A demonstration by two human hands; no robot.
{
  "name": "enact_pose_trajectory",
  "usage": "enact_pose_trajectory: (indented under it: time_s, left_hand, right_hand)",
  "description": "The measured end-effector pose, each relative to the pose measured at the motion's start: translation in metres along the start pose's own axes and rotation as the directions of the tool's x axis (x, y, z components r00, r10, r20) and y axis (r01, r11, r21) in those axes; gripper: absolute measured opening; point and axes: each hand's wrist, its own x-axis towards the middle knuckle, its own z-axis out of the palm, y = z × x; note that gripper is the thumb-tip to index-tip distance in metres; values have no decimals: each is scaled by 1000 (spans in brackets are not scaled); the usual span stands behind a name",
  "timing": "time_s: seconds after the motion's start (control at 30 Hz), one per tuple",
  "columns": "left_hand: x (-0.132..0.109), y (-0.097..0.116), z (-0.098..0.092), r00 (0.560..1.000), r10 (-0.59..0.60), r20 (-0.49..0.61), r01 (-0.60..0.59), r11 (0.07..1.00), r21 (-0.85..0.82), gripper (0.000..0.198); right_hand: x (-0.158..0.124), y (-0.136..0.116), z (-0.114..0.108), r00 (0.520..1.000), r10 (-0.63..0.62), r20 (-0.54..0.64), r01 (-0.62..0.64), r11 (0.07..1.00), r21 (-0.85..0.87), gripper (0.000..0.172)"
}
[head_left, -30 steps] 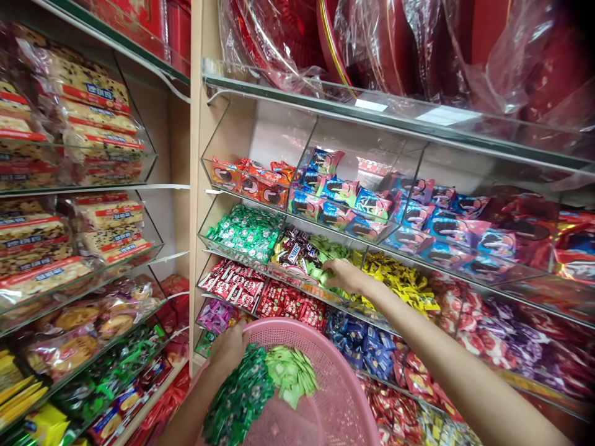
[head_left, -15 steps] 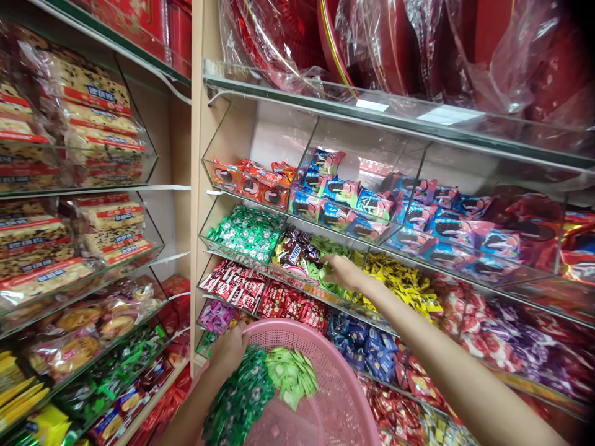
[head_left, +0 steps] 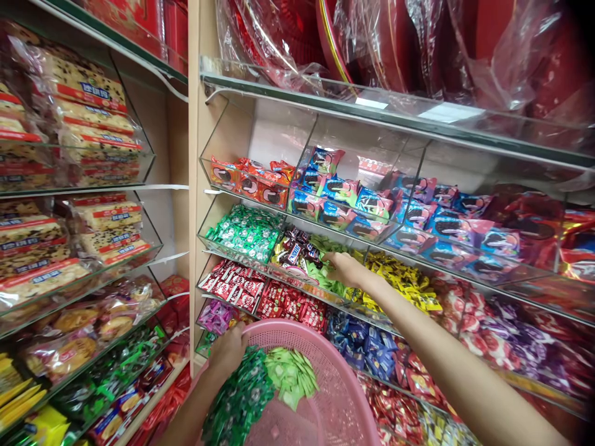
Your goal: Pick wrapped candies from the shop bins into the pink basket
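My left hand [head_left: 227, 350] is closed on the rim of a pink plastic basket [head_left: 356, 378]. In the basket lie dark green wrapped candies [head_left: 244, 396] and, beside them, a pile of light green wrapped candies [head_left: 292, 375]. My right hand [head_left: 346, 267] reaches into a clear shelf bin, its fingers curled down on light green candies [head_left: 328, 271]; the fingertips are partly hidden. Left of these, in the same bin row, are brown Snickers bars [head_left: 295, 251]. Yellow wrapped candies [head_left: 404, 282] lie to the right of the hand.
Green candies [head_left: 246, 232] fill the bin at the left. Blue cookie packs [head_left: 334, 189] stand one shelf above, behind a clear front. Red candy packs [head_left: 292, 305] and blue ones [head_left: 357, 341] sit below. Packaged cakes [head_left: 93, 93] line the left shelves. A glass shelf edge [head_left: 325, 99] runs overhead.
My right hand stays at the light green candies with only a slight shift of its fingers. The left hand and basket hold still; the view has moved very slightly.
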Motion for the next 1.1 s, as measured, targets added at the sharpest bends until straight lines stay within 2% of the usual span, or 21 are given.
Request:
enact_pose_trajectory:
  time_s: [0.33, 0.57, 0.93, 1.1]
  left_hand:
    - [1, -2, 2, 1000, -5, -6, 5, 1000, -4, 31]
    - [0, 0, -1, 1000, -12, 3, 12, 1000, -3, 31]
    - [-3, -3, 1, 1000, -6, -17, 6, 1000, -12, 32]
    - [-4, -3, 0, 1000, -10, -14, 10, 1000, -5, 32]
  right_hand:
    - [-4, -9, 19, 996, 33, -82, -21, 989, 149, 58]
    - [-9, -4, 15, 995, 34, -95, -25, 995, 95, 52]
    - [-12, -9, 11, 998, 56, -33, -55, 998, 4, 52]
    - [-10, -5, 13, 993, 51, -103, -44, 996, 72, 46]
